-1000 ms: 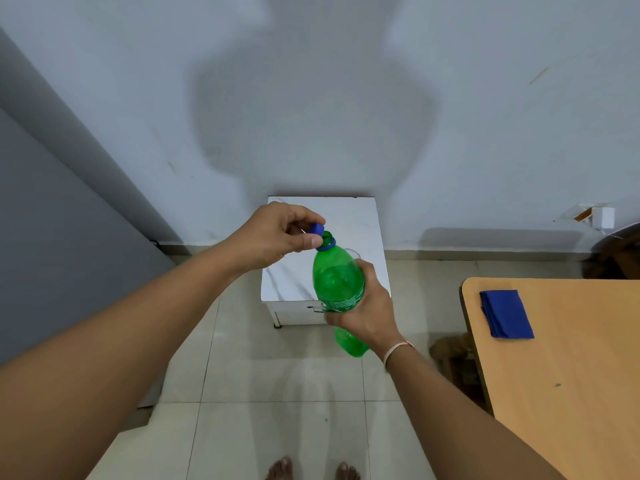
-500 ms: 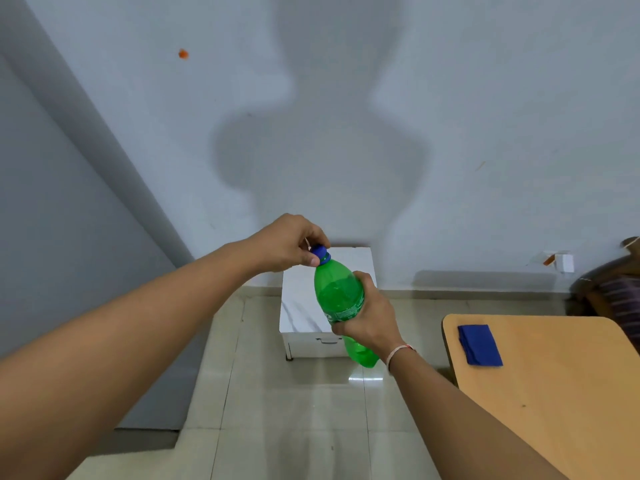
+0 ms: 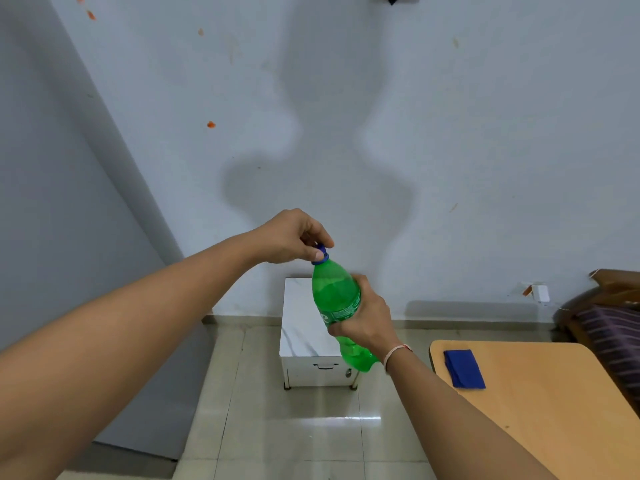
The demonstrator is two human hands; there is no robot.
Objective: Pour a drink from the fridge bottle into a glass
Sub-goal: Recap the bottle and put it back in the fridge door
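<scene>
Green plastic bottle [image 3: 335, 299] held in mid-air, long axis tilted, neck up and leaning left, base toward the right wrist. Right hand [image 3: 367, 322] wraps the middle; left hand [image 3: 294, 237] pinches the blue cap [image 3: 320, 255] from above, fingertips closed on it. No glass visible.

Blue cloth [image 3: 464, 368] on wooden table [image 3: 554, 410]; white cabinet [image 3: 301, 327] against wall
</scene>
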